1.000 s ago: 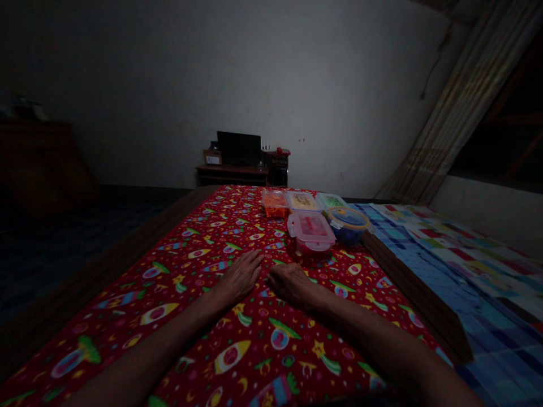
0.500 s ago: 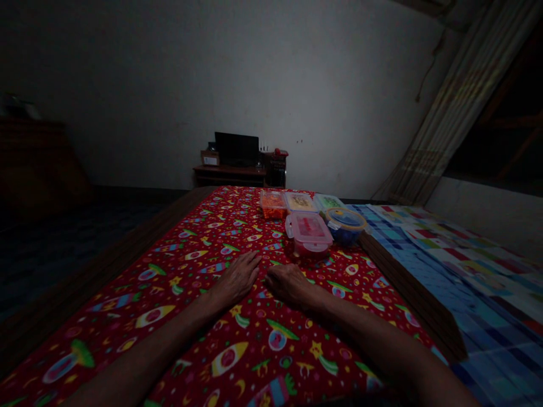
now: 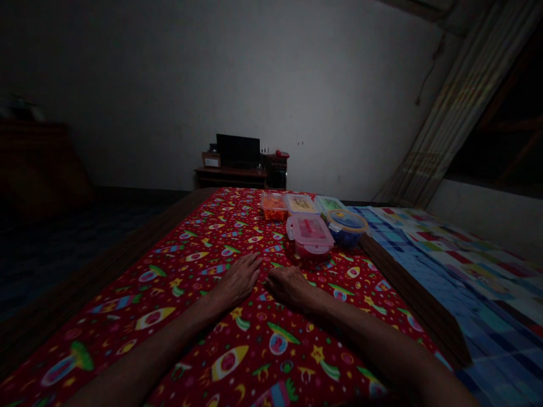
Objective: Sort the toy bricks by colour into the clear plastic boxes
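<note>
My left hand [image 3: 240, 278] lies palm down on the red patterned cloth [image 3: 229, 362], fingers stretched forward and holding nothing. Beside it, a small gap away, my right hand [image 3: 289, 284] rests on the cloth with its fingers curled in; nothing shows in them. Just beyond the right hand stands a lidded pink food container [image 3: 313, 234]. To its right is a round container with a clear, yellow-rimmed lid and blue contents [image 3: 347, 229]. Behind them sit a box with orange contents [image 3: 275, 208], one with pale yellowish contents [image 3: 302, 204] and one with green contents [image 3: 330, 203].
The cloth covers a table with brown edges [image 3: 418, 299]. To the right spreads a blue checked sheet [image 3: 424, 271] with a colourful patchwork cover [image 3: 462, 243]. Against the far wall, a monitor [image 3: 238, 151] stands on a small desk [image 3: 231, 176]. A curtain [image 3: 436, 135] hangs at the right.
The view has shifted very slightly. Both hands and all the containers keep their places on the cloth.
</note>
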`<state>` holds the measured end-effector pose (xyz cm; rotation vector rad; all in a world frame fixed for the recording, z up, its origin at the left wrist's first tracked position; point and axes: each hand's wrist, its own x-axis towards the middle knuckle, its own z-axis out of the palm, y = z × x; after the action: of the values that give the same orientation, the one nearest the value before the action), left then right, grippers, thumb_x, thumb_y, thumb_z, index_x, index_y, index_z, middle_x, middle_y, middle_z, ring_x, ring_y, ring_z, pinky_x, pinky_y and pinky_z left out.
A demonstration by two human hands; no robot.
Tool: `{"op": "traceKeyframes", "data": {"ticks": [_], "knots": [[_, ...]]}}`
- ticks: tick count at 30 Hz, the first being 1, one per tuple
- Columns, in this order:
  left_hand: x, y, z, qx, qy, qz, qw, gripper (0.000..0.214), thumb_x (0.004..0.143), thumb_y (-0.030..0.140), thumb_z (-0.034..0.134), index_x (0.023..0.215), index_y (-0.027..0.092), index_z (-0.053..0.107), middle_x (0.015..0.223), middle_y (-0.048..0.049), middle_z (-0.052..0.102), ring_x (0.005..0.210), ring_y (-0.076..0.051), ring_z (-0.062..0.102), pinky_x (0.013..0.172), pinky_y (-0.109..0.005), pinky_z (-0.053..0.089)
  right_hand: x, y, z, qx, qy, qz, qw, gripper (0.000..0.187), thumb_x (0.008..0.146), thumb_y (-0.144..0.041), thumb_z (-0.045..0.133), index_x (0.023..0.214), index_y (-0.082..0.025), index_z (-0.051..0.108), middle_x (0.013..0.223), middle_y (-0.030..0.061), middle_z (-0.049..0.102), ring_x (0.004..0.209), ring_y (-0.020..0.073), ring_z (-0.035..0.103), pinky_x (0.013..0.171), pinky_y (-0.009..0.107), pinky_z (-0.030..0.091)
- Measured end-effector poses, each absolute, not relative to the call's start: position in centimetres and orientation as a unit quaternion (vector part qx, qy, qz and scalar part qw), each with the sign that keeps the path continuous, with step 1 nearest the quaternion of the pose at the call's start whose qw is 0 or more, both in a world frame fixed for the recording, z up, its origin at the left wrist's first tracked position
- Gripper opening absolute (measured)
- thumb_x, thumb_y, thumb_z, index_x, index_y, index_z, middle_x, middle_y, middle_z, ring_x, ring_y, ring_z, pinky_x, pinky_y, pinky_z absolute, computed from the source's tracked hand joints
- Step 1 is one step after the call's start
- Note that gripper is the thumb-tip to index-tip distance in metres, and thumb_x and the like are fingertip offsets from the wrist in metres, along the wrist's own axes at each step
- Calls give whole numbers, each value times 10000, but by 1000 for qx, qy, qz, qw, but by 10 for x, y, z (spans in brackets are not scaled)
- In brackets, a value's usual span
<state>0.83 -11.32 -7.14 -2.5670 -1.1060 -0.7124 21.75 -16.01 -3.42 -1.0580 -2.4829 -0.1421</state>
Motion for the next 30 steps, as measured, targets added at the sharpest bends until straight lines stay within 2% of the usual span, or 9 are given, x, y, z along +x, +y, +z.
{"op": "traceKeyframes", "data": {"ticks": [11,22,30], "knots": [[8,-118,-66,-886,-371,-247,125,420,969,259,299,1283,131,547,1313,-140,574,1265,-246,481,1052,-425,422,216,-166,-25,-388,-898,-49,200,177,914,-227,480,770,-157,554,664,10,593,525,91,358,538,257,205],[10,-120,-60,-885,-371,-235,152,440,978,260,280,1266,88,565,1300,-159,582,1231,-257,509,1035,-419,442,217,-157,-41,-385,-894,-66,221,212,925,-260,462,760,-164,551,669,9,593,529,91,362,535,257,201],[7,-114,-72,-882,-362,-265,145,424,976,282,304,1289,141,552,1313,-134,578,1274,-241,477,1070,-420,412,216,-157,-40,-396,-892,-71,207,199,925,-275,476,781,-163,556,674,14,602,531,97,397,541,267,198]]}}
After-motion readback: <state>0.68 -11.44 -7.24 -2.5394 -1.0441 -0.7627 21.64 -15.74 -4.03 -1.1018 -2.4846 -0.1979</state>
